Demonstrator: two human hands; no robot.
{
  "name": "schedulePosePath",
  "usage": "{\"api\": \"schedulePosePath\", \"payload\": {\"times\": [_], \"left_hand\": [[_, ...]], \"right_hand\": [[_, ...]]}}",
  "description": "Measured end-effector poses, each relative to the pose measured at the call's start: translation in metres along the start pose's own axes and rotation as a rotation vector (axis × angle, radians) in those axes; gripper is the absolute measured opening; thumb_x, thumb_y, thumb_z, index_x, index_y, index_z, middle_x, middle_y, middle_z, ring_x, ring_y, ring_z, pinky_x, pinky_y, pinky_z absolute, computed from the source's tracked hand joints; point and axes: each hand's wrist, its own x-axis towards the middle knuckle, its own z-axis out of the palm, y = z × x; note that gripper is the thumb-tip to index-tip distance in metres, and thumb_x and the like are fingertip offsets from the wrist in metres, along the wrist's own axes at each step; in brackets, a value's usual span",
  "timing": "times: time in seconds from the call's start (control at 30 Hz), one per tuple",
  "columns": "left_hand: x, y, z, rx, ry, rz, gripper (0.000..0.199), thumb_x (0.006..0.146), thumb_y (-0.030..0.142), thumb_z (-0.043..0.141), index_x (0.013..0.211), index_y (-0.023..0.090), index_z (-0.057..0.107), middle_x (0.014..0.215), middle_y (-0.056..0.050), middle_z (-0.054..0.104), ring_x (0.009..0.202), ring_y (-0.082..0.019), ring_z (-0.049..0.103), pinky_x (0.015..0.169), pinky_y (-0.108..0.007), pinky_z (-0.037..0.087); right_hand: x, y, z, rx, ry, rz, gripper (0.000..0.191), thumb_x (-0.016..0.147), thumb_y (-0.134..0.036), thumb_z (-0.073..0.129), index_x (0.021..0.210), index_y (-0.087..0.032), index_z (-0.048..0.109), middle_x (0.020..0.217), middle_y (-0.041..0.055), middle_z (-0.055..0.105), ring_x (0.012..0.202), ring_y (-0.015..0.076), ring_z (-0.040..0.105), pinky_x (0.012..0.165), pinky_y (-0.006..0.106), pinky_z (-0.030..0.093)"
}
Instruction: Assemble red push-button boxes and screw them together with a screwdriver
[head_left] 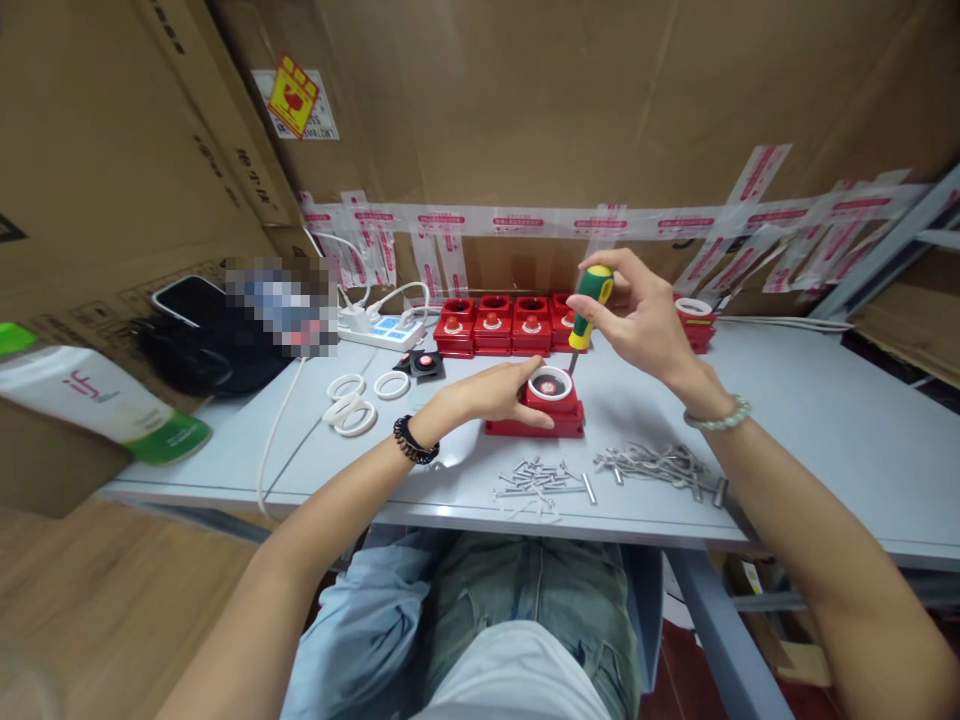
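Observation:
A red housing [536, 425] with a white ring [550, 383] and a dark round part on top sits near the table's middle. My left hand [502, 392] grips it from its left side, thumb in front. Closed around the green and yellow handle of a screwdriver [592, 300] is my right hand [637, 310]. The screwdriver stands nearly upright, its shaft reaching down at the back right corner of the housing; the tip is hidden. In front lie loose screws [536, 478] and, to their right, a pile of silvery metal parts [652, 464].
Several red housings [493, 330] line the back, another [697, 325] at right. Loose white rings [352, 410] and black parts [425, 364] lie left, near a power strip [386, 330], a white cable, a phone [187, 301] and a tube bottle [105, 400]. Cardboard [525, 110] stands behind the table.

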Motion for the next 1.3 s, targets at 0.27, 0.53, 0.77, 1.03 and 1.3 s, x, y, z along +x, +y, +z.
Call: {"api": "schedulePosePath", "payload": {"times": [0.27, 0.53, 0.77, 1.03, 1.3], "left_hand": [[-0.002, -0.002, 0.006, -0.11, 0.075, 0.033, 0.066, 0.07, 0.052, 0.077, 0.118, 0.015, 0.05, 0.117, -0.014, 0.067, 0.102, -0.031, 0.064, 0.082, -0.035, 0.047], [-0.001, -0.007, 0.011, -0.158, 0.125, 0.073, 0.058, 0.069, 0.054, 0.077, 0.106, 0.019, 0.049, 0.105, -0.009, 0.067, 0.09, -0.027, 0.064, 0.075, -0.034, 0.046], [0.0, -0.01, 0.012, -0.147, 0.137, 0.113, 0.061, 0.07, 0.058, 0.075, 0.109, 0.019, 0.049, 0.107, -0.009, 0.066, 0.092, -0.027, 0.063, 0.075, -0.034, 0.046], [-0.001, -0.006, 0.009, -0.117, 0.108, 0.074, 0.062, 0.071, 0.055, 0.075, 0.112, 0.017, 0.049, 0.106, -0.011, 0.066, 0.092, -0.028, 0.063, 0.075, -0.033, 0.045], [-0.001, -0.006, 0.009, -0.118, 0.102, 0.064, 0.067, 0.07, 0.059, 0.074, 0.116, 0.017, 0.05, 0.112, -0.012, 0.066, 0.098, -0.03, 0.063, 0.078, -0.034, 0.046]], "right_hand": [[-0.004, 0.005, 0.005, -0.006, 0.005, 0.004, 0.033, 0.093, -0.034, 0.051, 0.126, -0.029, 0.052, 0.093, 0.0024, 0.063, 0.08, 0.0197, 0.064, 0.078, 0.042, 0.055], [-0.001, 0.001, 0.002, 0.057, -0.041, 0.008, 0.033, 0.086, -0.036, 0.064, 0.117, -0.027, 0.058, 0.084, -0.0002, 0.06, 0.071, 0.0152, 0.06, 0.064, 0.031, 0.054], [0.0, 0.007, 0.009, -0.229, 0.203, -0.023, 0.024, 0.085, -0.04, 0.065, 0.101, -0.024, 0.059, 0.075, -0.001, 0.058, 0.06, 0.0137, 0.05, 0.063, 0.032, 0.048], [0.001, 0.007, -0.004, 0.22, -0.121, 0.051, 0.036, 0.088, -0.04, 0.06, 0.121, -0.026, 0.055, 0.089, 0.0009, 0.061, 0.077, 0.0166, 0.066, 0.069, 0.033, 0.057], [-0.003, 0.001, 0.011, -0.209, 0.178, -0.039, 0.033, 0.081, -0.047, 0.068, 0.104, -0.027, 0.056, 0.069, -0.003, 0.053, 0.055, 0.014, 0.047, 0.058, 0.033, 0.047]]}}
